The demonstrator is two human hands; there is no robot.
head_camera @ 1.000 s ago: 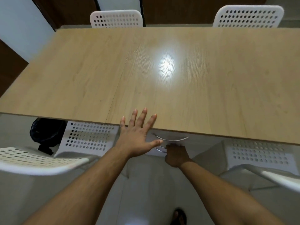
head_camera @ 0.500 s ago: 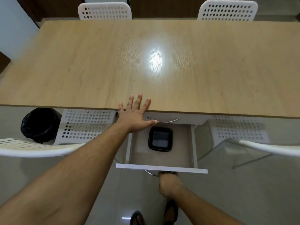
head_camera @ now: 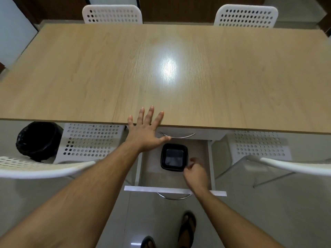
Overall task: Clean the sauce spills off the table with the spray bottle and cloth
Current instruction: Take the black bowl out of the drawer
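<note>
The light wooden table (head_camera: pixel 89 77) fills the upper view, and I see no sauce, spray bottle or cloth on it. My left hand (head_camera: pixel 145 131) presses flat on the table's near edge with fingers spread. Below it a white drawer (head_camera: pixel 174 190) stands pulled out. Inside lies a black square container (head_camera: pixel 174 157). My right hand (head_camera: pixel 196 173) is inside the drawer, fingers loosely curled beside the container's right corner; I cannot tell whether it touches it.
White perforated chairs stand at the far side (head_camera: pixel 112 14) (head_camera: pixel 246 15) and at the near side (head_camera: pixel 89 140) (head_camera: pixel 259 145). A black-lined bin (head_camera: pixel 38 140) sits under the table's left. A second drawer handle (head_camera: pixel 177 136) shows above. My sandalled feet (head_camera: pixel 187 228) are below.
The drawer was pulled out by my right hand. That hand has since let go of the handle and moved into the drawer, next to the black container. My left hand stayed on the table edge.
</note>
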